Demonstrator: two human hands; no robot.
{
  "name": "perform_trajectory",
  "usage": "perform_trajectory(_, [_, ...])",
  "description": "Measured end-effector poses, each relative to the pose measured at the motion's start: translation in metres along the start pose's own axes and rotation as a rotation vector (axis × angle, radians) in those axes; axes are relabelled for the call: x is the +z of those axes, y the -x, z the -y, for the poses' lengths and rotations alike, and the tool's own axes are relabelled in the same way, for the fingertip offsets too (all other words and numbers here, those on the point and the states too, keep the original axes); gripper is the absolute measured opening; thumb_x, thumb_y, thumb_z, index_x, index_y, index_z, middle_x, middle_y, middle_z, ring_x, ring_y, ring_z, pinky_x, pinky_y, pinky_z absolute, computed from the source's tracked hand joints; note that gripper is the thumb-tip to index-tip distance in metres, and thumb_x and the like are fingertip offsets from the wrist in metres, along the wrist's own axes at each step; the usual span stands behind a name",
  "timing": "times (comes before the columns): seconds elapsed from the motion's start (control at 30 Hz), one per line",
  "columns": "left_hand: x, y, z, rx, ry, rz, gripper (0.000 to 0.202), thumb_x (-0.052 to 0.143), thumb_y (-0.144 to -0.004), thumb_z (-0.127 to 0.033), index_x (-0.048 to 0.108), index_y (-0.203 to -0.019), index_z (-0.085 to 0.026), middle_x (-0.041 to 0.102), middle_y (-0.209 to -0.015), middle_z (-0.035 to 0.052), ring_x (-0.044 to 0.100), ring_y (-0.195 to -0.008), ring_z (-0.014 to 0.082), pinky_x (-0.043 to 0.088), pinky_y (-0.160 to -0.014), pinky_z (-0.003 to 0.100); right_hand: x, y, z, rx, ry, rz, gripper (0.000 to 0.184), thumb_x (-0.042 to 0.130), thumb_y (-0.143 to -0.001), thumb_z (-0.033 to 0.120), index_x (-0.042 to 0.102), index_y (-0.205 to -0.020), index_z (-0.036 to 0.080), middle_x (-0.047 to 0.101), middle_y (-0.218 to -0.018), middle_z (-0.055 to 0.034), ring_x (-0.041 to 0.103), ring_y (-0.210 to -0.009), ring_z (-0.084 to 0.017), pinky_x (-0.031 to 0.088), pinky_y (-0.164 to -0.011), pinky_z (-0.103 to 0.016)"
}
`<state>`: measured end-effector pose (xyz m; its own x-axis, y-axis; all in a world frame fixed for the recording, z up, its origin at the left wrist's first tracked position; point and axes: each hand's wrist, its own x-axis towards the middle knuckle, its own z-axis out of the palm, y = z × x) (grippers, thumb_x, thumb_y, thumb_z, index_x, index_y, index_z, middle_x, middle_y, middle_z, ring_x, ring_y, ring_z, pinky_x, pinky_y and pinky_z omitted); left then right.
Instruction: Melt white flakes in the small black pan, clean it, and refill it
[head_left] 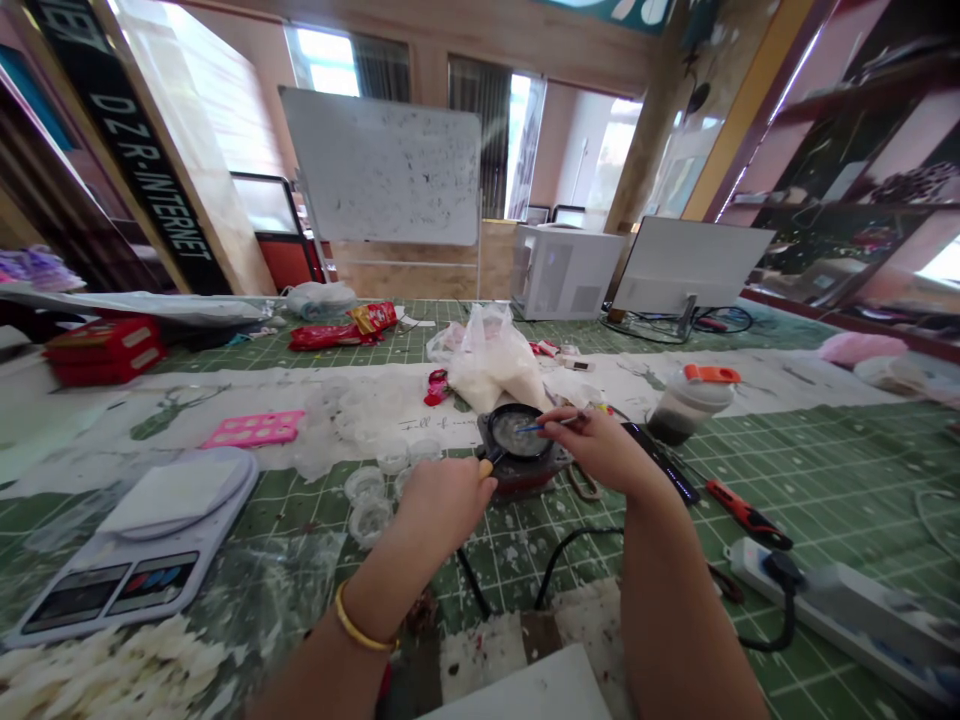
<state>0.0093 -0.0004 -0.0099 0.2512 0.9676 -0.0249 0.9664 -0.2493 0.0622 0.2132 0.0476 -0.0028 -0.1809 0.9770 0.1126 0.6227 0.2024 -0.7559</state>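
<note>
A small black pan [517,432] with pale melted matter in it sits on a dark red hot plate [525,475] in the middle of the table. My left hand [442,500] is closed round the pan's handle at its near left side. My right hand [596,445] pinches a thin blue stick [541,426] whose tip dips into the pan.
A white kitchen scale [142,545] stands at the left, with several small clear cups [371,495] between it and the pan. A plastic bag of white flakes [495,365] lies behind the pan. A lidded cup [686,400], a red-handled tool [746,515] and a power strip [840,600] lie to the right.
</note>
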Motion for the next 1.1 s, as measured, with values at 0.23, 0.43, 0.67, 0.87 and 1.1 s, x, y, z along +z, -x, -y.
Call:
perform_trajectory(0.23, [0.000,0.000,0.001,0.006,-0.007,-0.006,0.036,0.031,-0.086,-0.040,0.058,-0.081,-0.016,0.065,-0.078,0.0088,0.062,-0.075,0.0215,0.043,-0.063,0.030,-0.005,-0.002,-0.002,0.092,0.184,-0.206,0.031,0.045,-0.078,0.040,0.066,-0.074,0.018,0.068,-0.080,-0.0065,0.060,-0.078,-0.021,0.041,-0.074,-0.031])
perform_trajectory(0.43, [-0.002,0.000,0.001,0.005,0.004,-0.008,0.036,0.031,-0.085,-0.039,0.058,-0.081,-0.016,0.065,-0.078,0.0086,0.062,-0.073,0.0227,0.043,-0.061,0.031,0.000,-0.002,0.002,-0.059,0.072,-0.021,0.026,0.045,-0.079,0.036,0.064,-0.086,0.020,0.068,-0.080,-0.0036,0.061,-0.077,-0.018,0.043,-0.070,-0.027])
perform_trajectory(0.67, [-0.001,0.001,0.001,0.011,0.006,-0.005,0.036,0.032,-0.086,-0.040,0.058,-0.081,-0.016,0.065,-0.077,0.0088,0.062,-0.073,0.0211,0.042,-0.063,0.030,0.007,-0.005,0.002,0.002,0.182,-0.185,0.028,0.044,-0.079,0.037,0.066,-0.086,0.020,0.068,-0.084,-0.0058,0.059,-0.082,-0.020,0.040,-0.076,-0.030])
perform_trajectory(0.87, [0.000,0.000,0.001,0.005,0.004,-0.015,0.036,0.031,-0.085,-0.040,0.058,-0.082,-0.016,0.065,-0.078,0.0086,0.062,-0.074,0.0220,0.042,-0.062,0.030,0.005,-0.002,0.003,-0.037,0.062,-0.017,0.031,0.046,-0.078,0.040,0.068,-0.084,0.019,0.068,-0.083,-0.0044,0.060,-0.079,-0.018,0.042,-0.073,-0.028])
perform_trajectory(1.1, [-0.002,0.001,0.001,0.000,0.006,-0.004,0.036,0.032,-0.086,-0.040,0.058,-0.082,-0.016,0.065,-0.079,0.0089,0.062,-0.075,0.0223,0.043,-0.064,0.030,-0.001,-0.003,0.000,0.017,0.173,-0.177,0.030,0.044,-0.079,0.038,0.068,-0.078,0.019,0.068,-0.085,-0.0062,0.059,-0.083,-0.020,0.041,-0.077,-0.030])
